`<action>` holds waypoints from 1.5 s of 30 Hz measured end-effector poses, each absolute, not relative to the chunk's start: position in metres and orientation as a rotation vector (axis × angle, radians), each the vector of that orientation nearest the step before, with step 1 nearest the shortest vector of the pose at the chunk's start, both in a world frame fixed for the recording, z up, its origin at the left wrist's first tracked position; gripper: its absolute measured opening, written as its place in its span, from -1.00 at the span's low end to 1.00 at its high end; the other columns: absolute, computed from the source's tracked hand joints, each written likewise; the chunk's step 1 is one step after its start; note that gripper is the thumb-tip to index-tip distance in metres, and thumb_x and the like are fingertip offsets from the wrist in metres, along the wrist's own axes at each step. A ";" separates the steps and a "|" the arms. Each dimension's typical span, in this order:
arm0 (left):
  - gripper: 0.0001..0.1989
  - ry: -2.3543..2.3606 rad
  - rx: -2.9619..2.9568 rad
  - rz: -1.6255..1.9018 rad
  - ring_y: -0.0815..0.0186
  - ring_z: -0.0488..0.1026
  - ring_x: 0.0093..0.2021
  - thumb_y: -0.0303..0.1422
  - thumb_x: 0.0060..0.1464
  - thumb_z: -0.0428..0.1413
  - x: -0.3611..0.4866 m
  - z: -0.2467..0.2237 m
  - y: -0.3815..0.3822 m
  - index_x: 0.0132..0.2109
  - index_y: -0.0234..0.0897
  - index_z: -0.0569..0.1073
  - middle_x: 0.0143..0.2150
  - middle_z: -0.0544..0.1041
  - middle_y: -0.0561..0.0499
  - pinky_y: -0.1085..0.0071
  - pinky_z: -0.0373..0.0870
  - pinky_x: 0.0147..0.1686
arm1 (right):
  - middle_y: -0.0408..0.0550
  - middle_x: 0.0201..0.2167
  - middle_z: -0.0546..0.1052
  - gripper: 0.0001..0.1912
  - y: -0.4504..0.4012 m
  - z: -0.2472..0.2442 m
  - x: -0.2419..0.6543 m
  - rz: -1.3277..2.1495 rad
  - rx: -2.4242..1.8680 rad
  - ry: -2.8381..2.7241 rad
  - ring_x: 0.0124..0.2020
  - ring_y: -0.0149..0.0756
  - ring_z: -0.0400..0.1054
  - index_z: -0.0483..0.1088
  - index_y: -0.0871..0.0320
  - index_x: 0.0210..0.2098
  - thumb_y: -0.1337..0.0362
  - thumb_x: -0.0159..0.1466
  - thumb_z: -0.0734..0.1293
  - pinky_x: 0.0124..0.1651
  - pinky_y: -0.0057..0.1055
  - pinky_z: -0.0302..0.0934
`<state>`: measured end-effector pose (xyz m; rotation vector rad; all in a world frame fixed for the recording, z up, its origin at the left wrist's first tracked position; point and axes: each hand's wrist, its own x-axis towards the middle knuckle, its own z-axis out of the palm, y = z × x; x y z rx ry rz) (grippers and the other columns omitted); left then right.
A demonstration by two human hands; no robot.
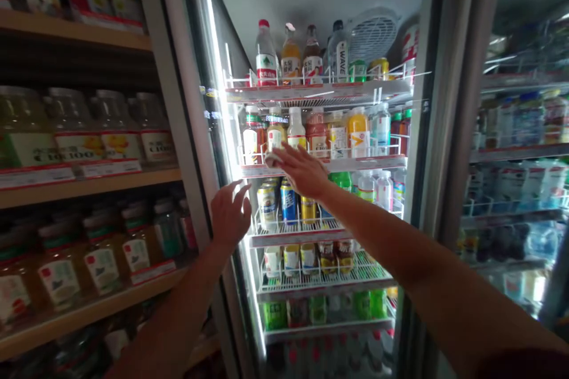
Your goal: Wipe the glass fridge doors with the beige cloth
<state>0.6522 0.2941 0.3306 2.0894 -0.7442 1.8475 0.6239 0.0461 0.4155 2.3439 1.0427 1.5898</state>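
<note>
Both my arms reach toward a lit drinks cooler. My right hand (302, 170) is in front of the price strip under the second shelf, with a small whitish thing, perhaps a cloth, at its fingertips. Lower and to the left, my left hand (231, 213) is beside the cooler's left frame, fingers apart and curved, holding nothing. Bottles, among them an orange one (358, 132) and a white one (296, 128), stand behind my right hand. Below it are cans, one blue (288, 202) and one silver (267, 204).
Wooden shelves (89, 180) with rows of large bottles run along the left. The cooler's metal frame (457, 95) stands at the right, with another stocked cooler section beyond it. A top shelf (320, 93) holds bottles and small cans.
</note>
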 end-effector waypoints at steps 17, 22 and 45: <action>-0.48 -0.669 1.954 1.788 -0.05 -0.03 0.50 -0.29 0.28 -0.02 0.660 0.482 0.249 0.34 -0.26 0.32 0.48 0.14 -0.18 -0.11 -0.09 0.45 | -0.17 0.48 0.13 -0.46 0.031 0.498 0.622 1.949 2.471 0.659 0.54 -0.13 -0.22 0.33 0.08 0.29 0.51 0.37 0.16 0.55 0.06 -0.21; -0.40 -0.688 2.068 1.778 -0.15 -0.16 0.52 -0.16 0.36 -0.10 0.659 0.477 0.246 0.45 -0.28 0.18 0.54 -0.04 -0.20 -0.29 -0.19 0.41 | -0.27 0.44 0.20 -0.44 0.025 0.465 0.619 1.582 2.294 0.981 0.52 -0.27 -0.11 0.30 -0.05 0.30 0.50 0.39 0.17 0.56 -0.02 -0.17; -0.41 -0.818 1.952 1.842 0.04 -0.26 0.55 -0.25 0.32 0.00 0.669 0.477 0.198 0.44 -0.12 0.18 0.54 0.00 -0.01 -0.14 -0.37 0.48 | 0.02 0.45 0.17 -0.42 -0.118 0.483 0.597 2.221 2.278 0.196 0.53 -0.04 -0.20 0.27 0.16 0.34 0.43 0.38 0.06 0.49 0.16 -0.07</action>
